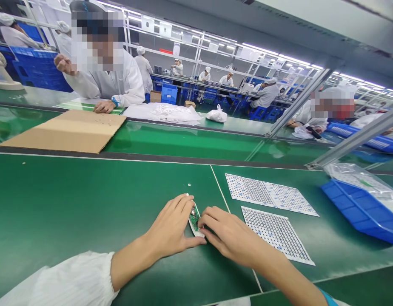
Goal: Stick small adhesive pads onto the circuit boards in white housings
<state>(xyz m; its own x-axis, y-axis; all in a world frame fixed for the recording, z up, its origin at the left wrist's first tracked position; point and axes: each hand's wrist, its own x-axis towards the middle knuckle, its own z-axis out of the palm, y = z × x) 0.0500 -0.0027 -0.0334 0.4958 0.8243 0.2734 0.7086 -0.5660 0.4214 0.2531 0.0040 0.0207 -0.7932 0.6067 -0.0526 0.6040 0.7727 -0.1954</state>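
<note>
On the green table lies a slim white casing with a small green circuit board inside it. A round silvery part shows near the board's far end. My left hand grips the casing, fingers at its far end and thumb along its near end. From the other side, my right hand has its thumb and forefinger pinched at the board's near right edge. Whatever sits between those fingertips is too small and hidden to make out.
Right of my hands lie white sheets with rows of dark and blue marks. A blue bin with clear plastic bags stands far right. Cardboard lies across the divider, before a co-worker. A metal post slants at right.
</note>
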